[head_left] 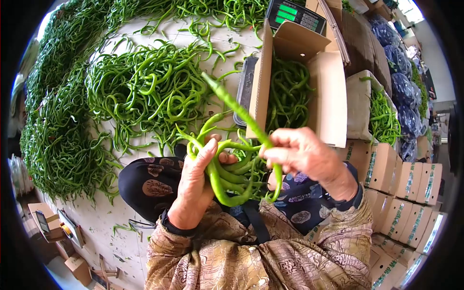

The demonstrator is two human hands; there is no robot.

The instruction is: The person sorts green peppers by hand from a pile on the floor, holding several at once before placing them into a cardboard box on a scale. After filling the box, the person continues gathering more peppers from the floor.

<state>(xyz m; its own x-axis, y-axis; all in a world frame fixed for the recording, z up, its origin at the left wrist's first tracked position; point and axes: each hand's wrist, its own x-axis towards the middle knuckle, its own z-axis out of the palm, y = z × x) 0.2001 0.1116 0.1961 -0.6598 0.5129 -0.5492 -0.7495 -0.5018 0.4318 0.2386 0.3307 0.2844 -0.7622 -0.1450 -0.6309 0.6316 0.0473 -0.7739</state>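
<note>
My left hand (197,179) is wrapped round a bunch of long green peppers (227,176) above my lap. At the right of the bunch, my right hand (304,157) pinches one long pepper (239,108), which points up and to the left past the box's near corner. Some curved peppers lie between the two hands, partly hidden by the fingers. Just beyond my right hand, an open cardboard box (327,92) holds many green peppers (288,92).
A large pile of peppers (150,89) lies on the floor, with a longer heap (58,121) at the left. A scale with a green display (296,18) is behind the box. A foam box (360,106) and stacked cartons (401,212) stand at the right.
</note>
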